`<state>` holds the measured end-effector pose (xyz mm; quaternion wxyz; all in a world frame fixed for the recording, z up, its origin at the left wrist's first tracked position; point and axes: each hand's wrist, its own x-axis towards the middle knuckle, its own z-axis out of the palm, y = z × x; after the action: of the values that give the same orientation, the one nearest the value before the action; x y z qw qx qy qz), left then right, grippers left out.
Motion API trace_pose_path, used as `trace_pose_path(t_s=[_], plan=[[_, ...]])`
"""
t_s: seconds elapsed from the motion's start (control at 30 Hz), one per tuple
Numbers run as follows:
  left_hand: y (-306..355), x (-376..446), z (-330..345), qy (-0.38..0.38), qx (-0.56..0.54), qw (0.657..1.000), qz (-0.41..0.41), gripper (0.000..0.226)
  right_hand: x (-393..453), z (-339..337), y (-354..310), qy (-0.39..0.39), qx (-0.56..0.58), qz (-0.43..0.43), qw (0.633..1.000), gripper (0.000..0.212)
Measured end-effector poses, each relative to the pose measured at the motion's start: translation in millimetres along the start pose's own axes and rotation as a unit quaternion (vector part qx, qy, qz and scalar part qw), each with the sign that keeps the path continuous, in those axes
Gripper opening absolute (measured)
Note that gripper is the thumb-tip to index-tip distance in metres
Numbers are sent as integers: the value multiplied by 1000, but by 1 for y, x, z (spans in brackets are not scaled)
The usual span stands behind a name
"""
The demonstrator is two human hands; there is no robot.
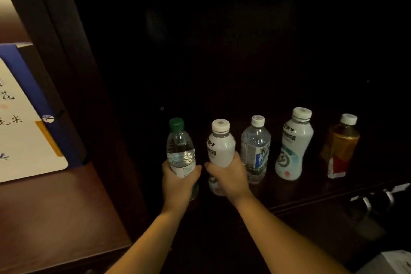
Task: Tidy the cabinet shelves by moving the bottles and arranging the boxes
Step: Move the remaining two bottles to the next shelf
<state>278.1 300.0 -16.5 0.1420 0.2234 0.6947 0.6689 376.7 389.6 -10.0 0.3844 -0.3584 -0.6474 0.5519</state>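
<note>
Several bottles stand in a row on a dark cabinet shelf (311, 200). My left hand (178, 182) grips the lower body of a clear water bottle with a green cap (180, 147) at the row's left end. My right hand (229, 176) is wrapped around a white drink bottle with a white cap (220, 144) beside it. To the right stand a clear bottle with a blue label (255, 149), a taller white and pale green bottle (293, 144), and an amber tea bottle (340, 147). At far left a cream and blue box (29, 118) leans on a neighbouring shelf.
A dark vertical cabinet panel (73, 73) divides the box's shelf (55, 207) from the bottle compartment. The compartment's back is very dark. A black and white object (378, 200) lies below the shelf edge at right, and a pale box corner (391, 262) shows at bottom right.
</note>
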Motion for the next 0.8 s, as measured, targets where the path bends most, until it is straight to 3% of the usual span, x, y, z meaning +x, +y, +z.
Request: trace_pose_path(t_s=[0.23,0.43,0.67,0.8], plan=[[-4,7,-3,-31,6,999,-13,91,5,3,3,-33,27,15,999,40],[-8,-33,-30,-74,30,995,-64,94,-42,-4,9,66,-44,71,994,84],[7,-103,-113,-186,22,982,-11,74,-152,24,-28,129,-82,50,987,56],[12,-123,-200,-194,16,981,5,63,-217,73,-54,138,-72,54,986,53]])
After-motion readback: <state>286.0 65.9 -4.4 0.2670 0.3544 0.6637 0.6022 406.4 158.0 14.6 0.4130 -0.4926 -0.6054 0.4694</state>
